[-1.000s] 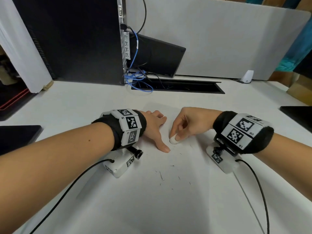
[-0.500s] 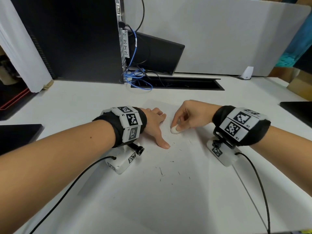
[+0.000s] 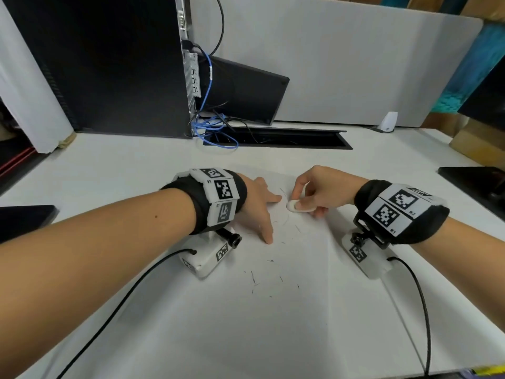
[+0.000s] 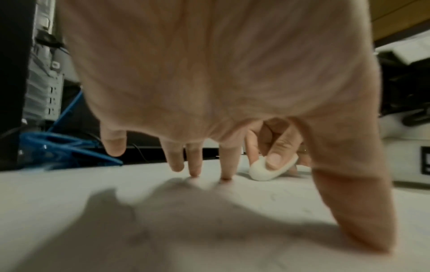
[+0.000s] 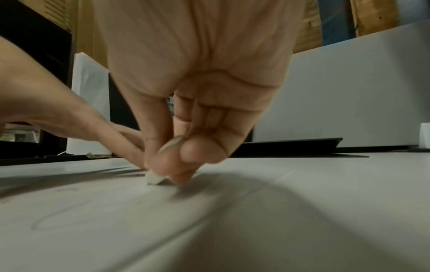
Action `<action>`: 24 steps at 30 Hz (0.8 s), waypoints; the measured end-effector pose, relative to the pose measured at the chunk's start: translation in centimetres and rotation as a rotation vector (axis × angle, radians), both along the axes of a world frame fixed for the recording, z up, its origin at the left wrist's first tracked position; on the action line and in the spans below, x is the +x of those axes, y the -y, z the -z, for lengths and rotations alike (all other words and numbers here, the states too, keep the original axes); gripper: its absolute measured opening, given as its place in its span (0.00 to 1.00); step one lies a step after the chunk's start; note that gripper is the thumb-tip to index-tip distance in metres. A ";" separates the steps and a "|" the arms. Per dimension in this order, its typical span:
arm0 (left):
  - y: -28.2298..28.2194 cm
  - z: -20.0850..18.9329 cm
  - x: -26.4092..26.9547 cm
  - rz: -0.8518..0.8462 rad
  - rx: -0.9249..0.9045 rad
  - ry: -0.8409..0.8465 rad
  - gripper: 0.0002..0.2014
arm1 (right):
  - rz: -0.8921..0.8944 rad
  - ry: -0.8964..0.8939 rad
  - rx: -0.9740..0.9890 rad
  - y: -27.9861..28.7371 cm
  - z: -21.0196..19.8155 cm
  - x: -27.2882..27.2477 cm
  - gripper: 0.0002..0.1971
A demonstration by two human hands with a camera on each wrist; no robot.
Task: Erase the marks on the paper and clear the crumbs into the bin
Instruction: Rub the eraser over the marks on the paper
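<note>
Meanwhile right hand [image 3: 318, 191] pinches the eraser [image 3: 293, 205] against the paper [image 3: 273, 310]; left hand [image 3: 257, 206] presses flat, fingers spread.

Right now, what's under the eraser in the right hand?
The eraser, pinched by the right hand, rests on the white paper. Faint pencil marks lie beside it; any directly beneath are covered.

White eraser [image 3: 293, 205] at centre frame, white paper [image 3: 287, 310] flecked with thin dark crumbs [image 3: 254, 277], black wristbands [image 3: 199, 209] carrying black-and-white square-patterned tags, blue cables [image 3: 210, 127] upper middle, black computer tower [image 3: 103, 64] upper left, pale grey partition [image 3: 355, 64] upper right.
</note>
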State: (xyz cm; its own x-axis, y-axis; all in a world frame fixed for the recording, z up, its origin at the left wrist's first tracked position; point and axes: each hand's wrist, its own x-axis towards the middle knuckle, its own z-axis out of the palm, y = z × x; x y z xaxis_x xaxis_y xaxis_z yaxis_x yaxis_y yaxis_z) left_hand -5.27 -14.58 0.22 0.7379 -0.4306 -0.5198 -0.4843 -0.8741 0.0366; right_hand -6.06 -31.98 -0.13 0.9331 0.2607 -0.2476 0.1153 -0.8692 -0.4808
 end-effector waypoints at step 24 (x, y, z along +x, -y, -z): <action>0.3 0.7 -0.4 0.071 0.038 0.047 0.54 | -0.143 -0.048 -0.001 -1.6 0.0 -1.3 0.06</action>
State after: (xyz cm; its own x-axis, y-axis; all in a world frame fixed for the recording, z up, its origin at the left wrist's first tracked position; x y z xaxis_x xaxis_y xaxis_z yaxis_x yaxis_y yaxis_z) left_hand -5.65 -14.88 -0.47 0.7300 -0.4631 -0.5025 -0.5455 -0.8379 -0.0202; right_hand -7.36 -30.33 -0.15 0.8735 0.3897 -0.2916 0.2148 -0.8463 -0.4875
